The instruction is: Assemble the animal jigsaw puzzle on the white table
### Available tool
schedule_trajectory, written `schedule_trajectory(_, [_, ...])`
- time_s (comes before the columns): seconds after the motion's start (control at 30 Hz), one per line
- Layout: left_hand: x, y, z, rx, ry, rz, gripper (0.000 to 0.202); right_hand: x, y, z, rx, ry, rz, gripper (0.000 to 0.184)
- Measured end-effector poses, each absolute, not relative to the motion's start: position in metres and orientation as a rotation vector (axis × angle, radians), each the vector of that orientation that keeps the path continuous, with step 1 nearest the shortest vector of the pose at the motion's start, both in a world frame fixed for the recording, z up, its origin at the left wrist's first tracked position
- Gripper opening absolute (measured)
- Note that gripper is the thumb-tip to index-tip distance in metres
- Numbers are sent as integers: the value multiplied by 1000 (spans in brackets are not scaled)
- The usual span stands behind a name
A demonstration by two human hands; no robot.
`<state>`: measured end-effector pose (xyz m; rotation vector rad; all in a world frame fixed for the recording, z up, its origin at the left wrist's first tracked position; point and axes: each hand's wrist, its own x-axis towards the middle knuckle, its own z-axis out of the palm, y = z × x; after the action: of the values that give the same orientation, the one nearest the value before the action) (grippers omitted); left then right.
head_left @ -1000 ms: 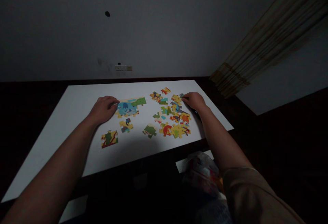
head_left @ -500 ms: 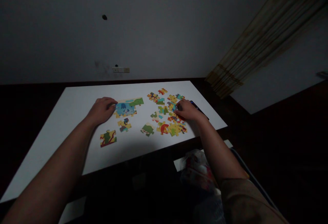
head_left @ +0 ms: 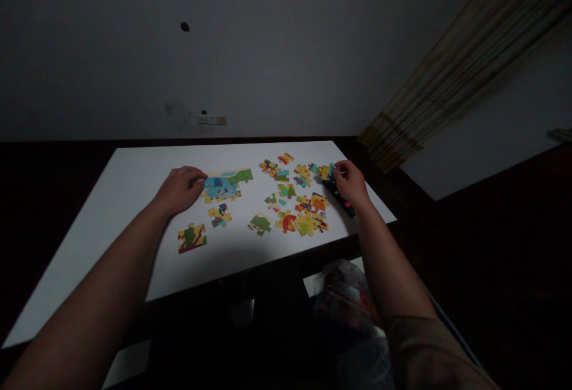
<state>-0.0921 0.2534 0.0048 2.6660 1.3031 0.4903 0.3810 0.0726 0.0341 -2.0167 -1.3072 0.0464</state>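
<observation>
Jigsaw all over a white table point(head_left: 105, 247), pretty much mid-build

Blue-and-green chunk point(head_left: 222, 186) sits left of center, with a small chunk point(head_left: 219, 216) and a red-and-green chunk point(head_left: 192, 238) below it. Loose pieces point(head_left: 286, 204) are scattered across the right half, and a black object point(head_left: 339, 198) lies near the right edge.

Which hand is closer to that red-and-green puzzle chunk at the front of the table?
Left. The left hand sits just beyond the red-and-green puzzle chunk, not touching it. The right hand is much farther away, past the other puzzle pieces.
</observation>
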Motion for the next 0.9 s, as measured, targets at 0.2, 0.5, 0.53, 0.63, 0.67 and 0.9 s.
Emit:
schedule_trajectory(0.2, [-93, 257, 3, 2682, 1266, 490, 43, 385, 65, 32, -2059, -1353, 20, 31])
schedule_trajectory(0.5, [-94, 255, 3, 2669, 1272, 483, 43, 369, 77, 25, -2164, -1483, -28, 21])
schedule_trajectory(0.53, [-94, 255, 4, 2669, 1267, 491, 43, 366, 81, 23, -2164, -1496, -26, 21])
schedule_trajectory(0.63, [-93, 254, 4, 2661, 1272, 520, 42, 359, 94, 22, -2182, -1544, 22, 18])
schedule_trajectory(0.67, [-93, 254, 4, 2658, 1275, 523, 41, 357, 97, 22, -2195, -1567, 44, 16])
schedule_trajectory(0.9, [-93, 256, 3, 2647, 1269, 503, 39, 355, 88, 36, -2270, -1666, -50, 19])
